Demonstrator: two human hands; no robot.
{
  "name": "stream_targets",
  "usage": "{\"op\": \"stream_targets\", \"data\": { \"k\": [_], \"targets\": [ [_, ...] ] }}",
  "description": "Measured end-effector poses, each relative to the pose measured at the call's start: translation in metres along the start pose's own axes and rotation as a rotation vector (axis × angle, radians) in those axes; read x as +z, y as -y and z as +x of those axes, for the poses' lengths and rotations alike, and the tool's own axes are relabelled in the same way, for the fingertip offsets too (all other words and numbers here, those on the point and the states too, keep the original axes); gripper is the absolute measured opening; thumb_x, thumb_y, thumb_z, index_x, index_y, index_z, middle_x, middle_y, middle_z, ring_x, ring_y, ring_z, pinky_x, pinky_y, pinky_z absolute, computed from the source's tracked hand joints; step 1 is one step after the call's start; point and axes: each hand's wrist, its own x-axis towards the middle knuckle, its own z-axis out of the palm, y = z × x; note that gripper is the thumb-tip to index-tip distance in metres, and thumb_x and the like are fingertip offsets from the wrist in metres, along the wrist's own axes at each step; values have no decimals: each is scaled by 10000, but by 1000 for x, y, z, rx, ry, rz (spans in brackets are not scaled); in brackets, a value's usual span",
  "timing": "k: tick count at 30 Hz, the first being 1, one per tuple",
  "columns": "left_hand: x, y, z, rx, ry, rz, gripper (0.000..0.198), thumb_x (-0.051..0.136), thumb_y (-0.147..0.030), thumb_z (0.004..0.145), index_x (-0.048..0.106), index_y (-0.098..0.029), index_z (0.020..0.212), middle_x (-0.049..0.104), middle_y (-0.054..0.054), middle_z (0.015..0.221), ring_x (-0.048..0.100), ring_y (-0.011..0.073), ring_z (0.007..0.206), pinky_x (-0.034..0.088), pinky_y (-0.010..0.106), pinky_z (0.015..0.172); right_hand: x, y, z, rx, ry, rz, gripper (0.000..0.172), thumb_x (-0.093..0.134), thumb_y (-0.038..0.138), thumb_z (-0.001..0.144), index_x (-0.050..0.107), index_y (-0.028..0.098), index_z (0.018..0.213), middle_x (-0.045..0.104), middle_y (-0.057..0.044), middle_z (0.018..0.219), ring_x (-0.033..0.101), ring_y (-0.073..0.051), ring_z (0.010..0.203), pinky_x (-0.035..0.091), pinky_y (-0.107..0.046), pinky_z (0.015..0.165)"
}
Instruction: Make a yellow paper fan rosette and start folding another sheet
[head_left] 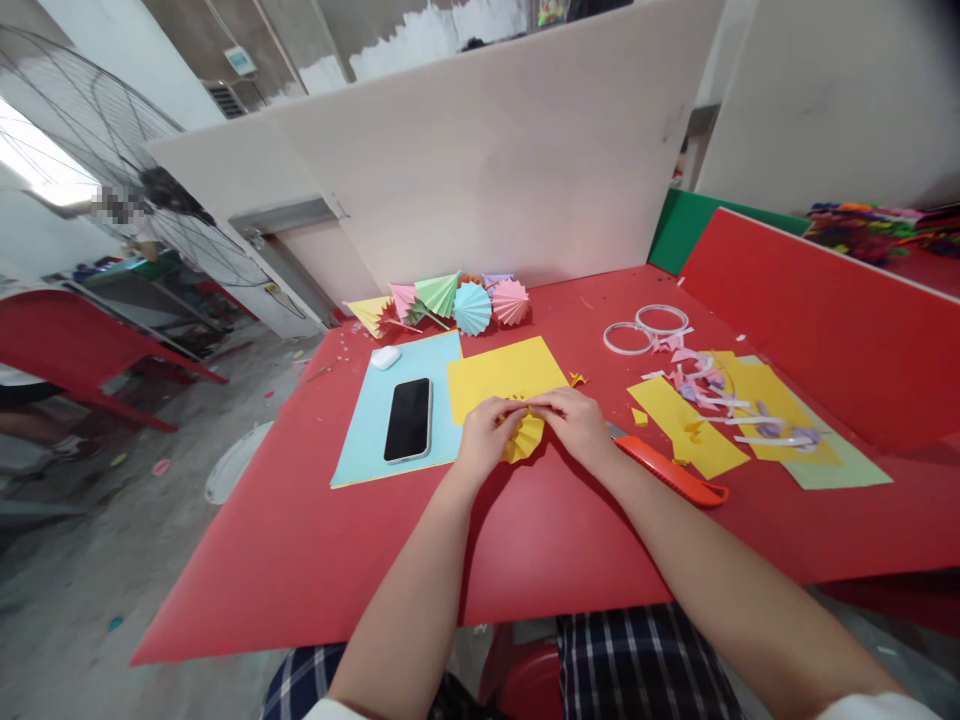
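Note:
A yellow pleated paper fan point(524, 440) is spread between my hands, just above the red table point(375, 560). My left hand point(487, 432) pinches its left upper edge, and my right hand point(576, 420) pinches the upper right part. The fingertips of both hands nearly meet and cover the fan's top. Behind them lies a flat sheet of yellow paper point(510, 368), partly over a light blue sheet point(362, 440). An orange utility knife point(671, 472) rests beside my right wrist, its front end partly hidden by the arm.
A black-screened phone point(409, 420) and a white rounded object point(386, 357) lie on the blue sheet. Folded paper umbrellas and fans point(472, 308) stand at the back. On the right are tape rolls point(628, 338), yellow strips point(690, 425) and paper scraps. A red board point(817, 320) borders the right side.

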Motion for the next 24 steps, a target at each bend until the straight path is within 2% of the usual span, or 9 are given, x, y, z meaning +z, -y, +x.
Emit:
{"op": "stream_targets", "data": {
  "k": [7, 12, 24],
  "targets": [
    [-1, -1, -1, 95, 2, 88, 183, 475, -279, 841, 645, -212, 849, 627, 34, 815, 563, 149, 777, 423, 261, 711, 2, 0, 1, 54, -8, -48, 109, 570, 260, 793, 675, 241, 815, 666, -21, 798, 589, -167, 744, 457, -305, 709],
    [-2, -2, -1, 70, -21, 110, 147, 495, -295, 827, 614, -214, 796, 616, 28, 793, 548, 154, 758, 422, 273, 718, 2, -2, 1, 48, 9, -95, 113, 567, 272, 792, 651, 231, 728, 634, -20, 744, 569, -172, 761, 438, -302, 705],
    [-1, 0, -1, 96, -6, 132, 139, 474, -272, 841, 597, -209, 823, 612, 31, 826, 552, 159, 809, 416, 275, 749, 4, -4, 0, 49, 58, -117, 87, 555, 231, 788, 627, 212, 742, 613, -27, 760, 546, -173, 780, 438, -291, 678]
  ]
}}
